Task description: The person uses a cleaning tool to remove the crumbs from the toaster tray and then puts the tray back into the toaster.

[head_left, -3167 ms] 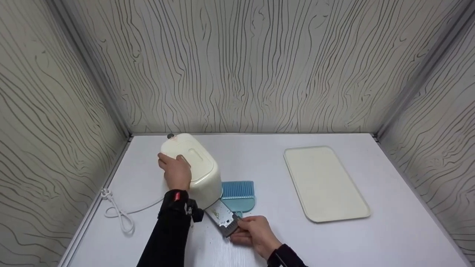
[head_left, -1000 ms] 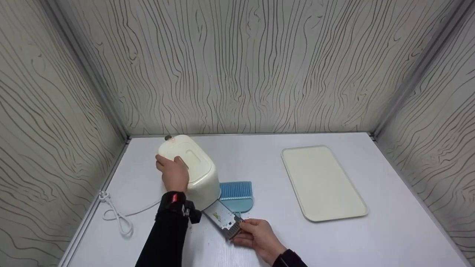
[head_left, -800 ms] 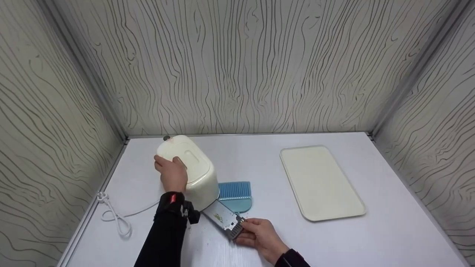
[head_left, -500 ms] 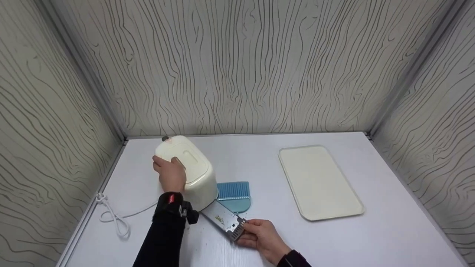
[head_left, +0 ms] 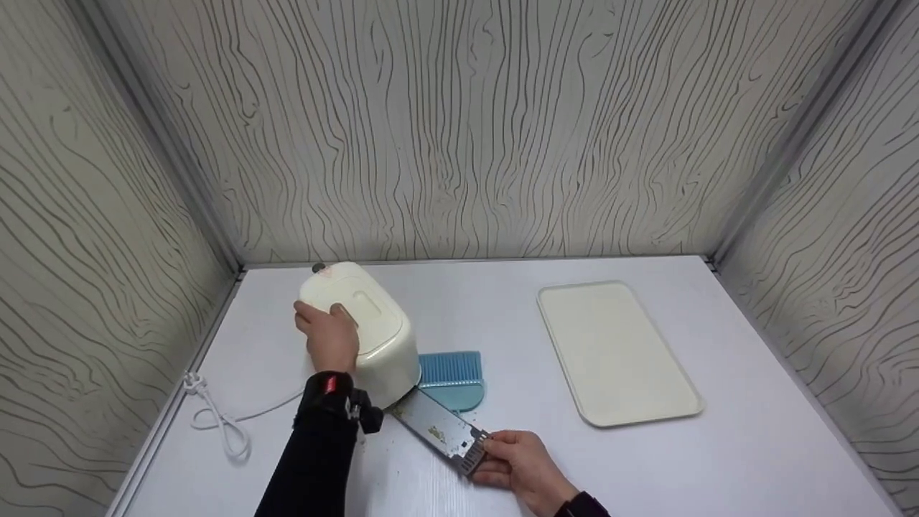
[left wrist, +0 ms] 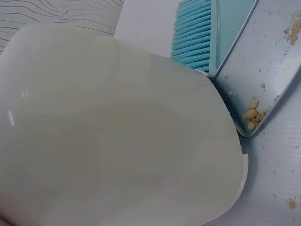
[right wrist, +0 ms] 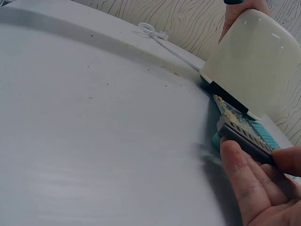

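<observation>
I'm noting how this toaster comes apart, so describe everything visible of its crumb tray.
The crumb tray is long and shallow, with a metallic-looking silvery bed, low side rims and a dark grey slotted end. Yellowish crumbs lie scattered on it, some clumped near the far end. The right hand pinches the slotted end, which appears raised off the table; the other end is at the lower edge of the toaster. It slants past the blue brush.
</observation>
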The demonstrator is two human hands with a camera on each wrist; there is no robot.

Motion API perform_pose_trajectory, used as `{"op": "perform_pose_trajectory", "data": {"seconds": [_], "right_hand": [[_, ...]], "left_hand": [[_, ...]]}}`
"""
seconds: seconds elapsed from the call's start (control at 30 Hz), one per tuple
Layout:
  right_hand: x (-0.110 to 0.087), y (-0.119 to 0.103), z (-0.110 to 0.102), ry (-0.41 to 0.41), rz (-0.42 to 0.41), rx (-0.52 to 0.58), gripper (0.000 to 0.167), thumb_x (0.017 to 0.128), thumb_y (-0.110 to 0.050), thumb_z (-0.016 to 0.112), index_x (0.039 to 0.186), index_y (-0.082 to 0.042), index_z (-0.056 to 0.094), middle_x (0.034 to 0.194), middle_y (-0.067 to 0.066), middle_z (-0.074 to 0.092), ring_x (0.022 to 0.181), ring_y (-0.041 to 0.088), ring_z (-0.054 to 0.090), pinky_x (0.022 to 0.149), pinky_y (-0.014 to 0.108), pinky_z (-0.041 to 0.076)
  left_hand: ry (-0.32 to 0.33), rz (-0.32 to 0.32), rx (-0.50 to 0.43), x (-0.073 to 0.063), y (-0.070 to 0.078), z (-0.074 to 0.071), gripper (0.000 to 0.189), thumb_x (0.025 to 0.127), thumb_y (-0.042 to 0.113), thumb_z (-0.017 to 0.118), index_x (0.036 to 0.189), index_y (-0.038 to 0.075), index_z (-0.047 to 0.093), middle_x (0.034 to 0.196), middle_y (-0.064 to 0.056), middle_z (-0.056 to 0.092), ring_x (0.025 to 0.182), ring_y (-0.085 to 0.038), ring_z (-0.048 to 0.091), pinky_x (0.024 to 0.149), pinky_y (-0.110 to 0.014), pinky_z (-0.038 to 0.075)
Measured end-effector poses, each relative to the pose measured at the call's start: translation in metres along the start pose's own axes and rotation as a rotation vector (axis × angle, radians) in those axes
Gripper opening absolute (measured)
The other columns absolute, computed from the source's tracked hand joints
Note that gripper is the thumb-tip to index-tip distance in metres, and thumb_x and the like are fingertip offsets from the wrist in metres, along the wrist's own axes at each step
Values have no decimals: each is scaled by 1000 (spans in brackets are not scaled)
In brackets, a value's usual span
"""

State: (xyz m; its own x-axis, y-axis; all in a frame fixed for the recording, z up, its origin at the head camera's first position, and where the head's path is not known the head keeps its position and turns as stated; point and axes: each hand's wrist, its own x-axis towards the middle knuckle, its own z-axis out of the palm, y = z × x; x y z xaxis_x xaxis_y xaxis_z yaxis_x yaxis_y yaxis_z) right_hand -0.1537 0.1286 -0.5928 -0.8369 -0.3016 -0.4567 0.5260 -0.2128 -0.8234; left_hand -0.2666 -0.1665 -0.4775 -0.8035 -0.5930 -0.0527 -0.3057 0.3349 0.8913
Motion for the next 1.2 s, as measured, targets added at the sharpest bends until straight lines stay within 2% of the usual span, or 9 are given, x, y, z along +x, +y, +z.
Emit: {"op": "perform_pose_trajectory", "data": {"seconds": [0.33,0.47,0.7,0.93,1.07,1.2], "right_hand": [[-6,0,-12,-6,-12,21,18,100,0,57,113,13,56,92,19,75,82,26,76,76,39,63],[-11,-3,-17,-2,-10,23,18,100,0,57,113,13,57,93,19,75,84,27,76,77,39,63],[-20,-7,-30,15,-10,26,22,101,-2,58,116,14,57,95,19,75,86,27,76,79,39,62],[-27,-13,-44,31,-36,55,25,101,-2,59,118,15,55,96,19,75,87,26,76,80,39,62],[-31,-18,-49,45,-56,65,31,100,-3,60,123,17,52,97,19,75,87,25,76,80,39,62],[-34,-23,-57,53,-74,76,32,101,-3,60,124,18,52,98,19,75,86,24,76,80,38,62]], "left_hand": [[-22,10,-13,-1,1,-1,72,108,22,32,157,-8,-11,163,-33,5,122,-56,49,105,-60,41],[-35,3,-36,0,-1,-2,73,108,25,32,158,-5,-12,164,-31,3,128,-56,44,110,-59,37],[-82,-29,-111,0,-3,-7,74,109,30,30,160,1,-14,167,-27,-4,143,-52,30,119,-56,27],[-159,-84,-282,-2,-1,-17,80,107,36,35,161,9,-17,168,-20,-13,155,-38,2,127,-46,9],[-138,-26,-253,-5,-3,-20,81,106,35,39,162,7,-13,168,-21,-11,156,-37,-4,127,-47,6],[-77,107,-199,-12,-3,-19,77,104,28,44,163,4,0,169,-21,-4,155,-39,0,125,-53,9]]}}
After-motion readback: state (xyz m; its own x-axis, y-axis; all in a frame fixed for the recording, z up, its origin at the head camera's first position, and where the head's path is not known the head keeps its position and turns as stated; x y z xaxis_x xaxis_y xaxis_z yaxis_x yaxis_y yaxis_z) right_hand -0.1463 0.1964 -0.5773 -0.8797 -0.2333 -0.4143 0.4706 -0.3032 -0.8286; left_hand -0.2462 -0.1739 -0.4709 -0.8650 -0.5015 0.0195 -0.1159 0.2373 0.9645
